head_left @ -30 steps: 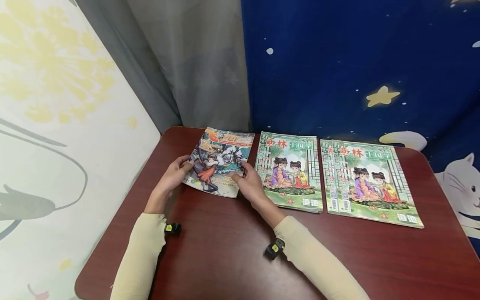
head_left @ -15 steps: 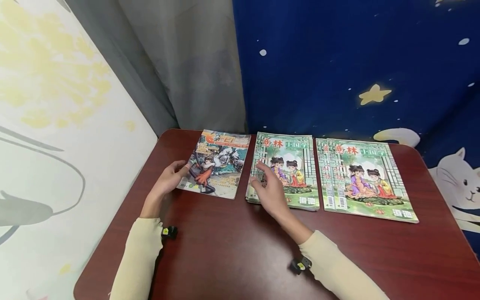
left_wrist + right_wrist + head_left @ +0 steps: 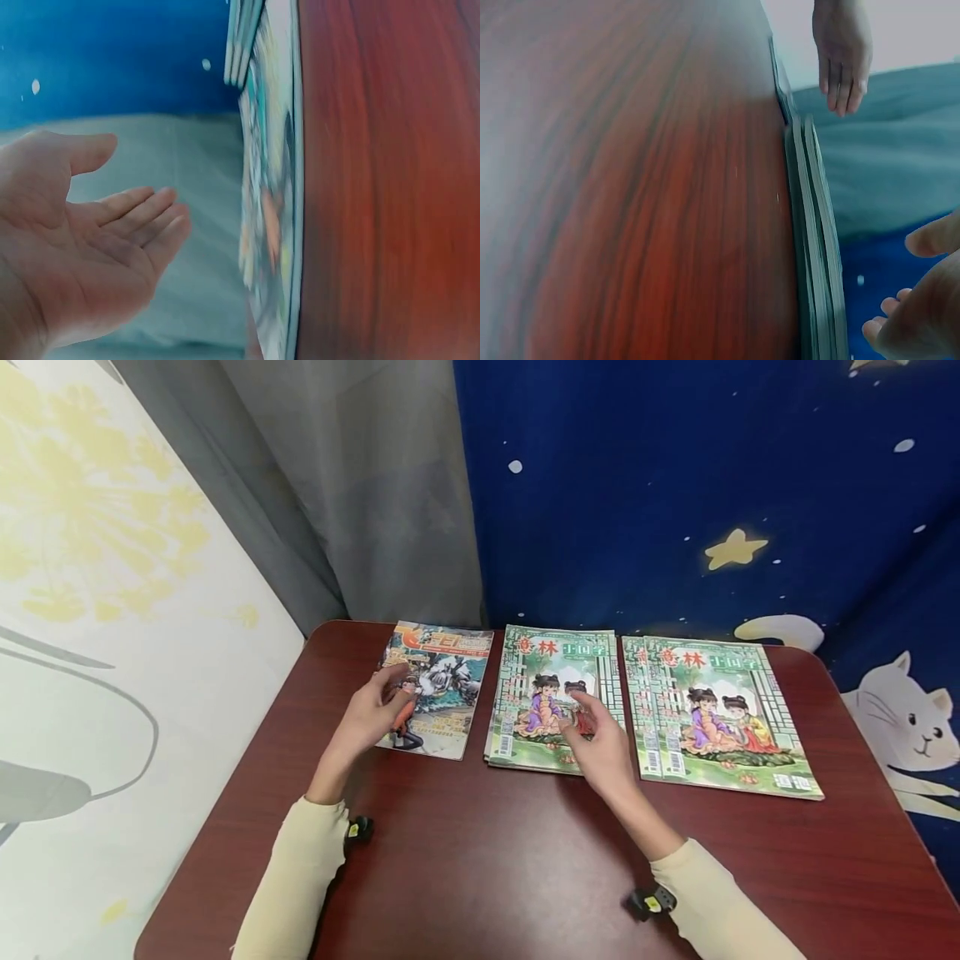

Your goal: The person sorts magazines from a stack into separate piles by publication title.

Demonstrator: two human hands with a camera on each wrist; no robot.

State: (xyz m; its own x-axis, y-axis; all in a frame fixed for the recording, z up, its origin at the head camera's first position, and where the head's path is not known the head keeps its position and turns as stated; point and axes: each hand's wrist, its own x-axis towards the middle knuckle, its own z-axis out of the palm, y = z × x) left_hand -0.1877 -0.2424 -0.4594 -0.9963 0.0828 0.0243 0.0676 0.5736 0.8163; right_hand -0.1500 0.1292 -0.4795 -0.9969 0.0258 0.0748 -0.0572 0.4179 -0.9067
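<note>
A magazine with an orange title [image 3: 442,727] lies at the left of the table. My left hand [image 3: 367,714] hovers over its left side, and the left wrist view shows that hand [image 3: 90,240] apart from the cover with its fingers loosely extended. To the right lies a stack of green magazines [image 3: 532,739] with two cartoon children on the cover. My right hand [image 3: 603,747] hangs above the stack's right part, thumb and fingers spread, covering some of the picture. In the right wrist view the right hand [image 3: 926,300] holds nothing, and the stack's edges [image 3: 817,247] show several layers.
More green magazines [image 3: 738,735] lie overlapping at the right of the dark red table [image 3: 480,868]. Behind the table hang a grey curtain [image 3: 390,510] and a blue starry curtain [image 3: 600,510]. A pale wall [image 3: 97,693] borders the left side.
My right hand has let go of the orange-titled magazine and moved right, over the green stack. My left hand has also come off its left edge and risen over it. The camera view has shifted slightly.
</note>
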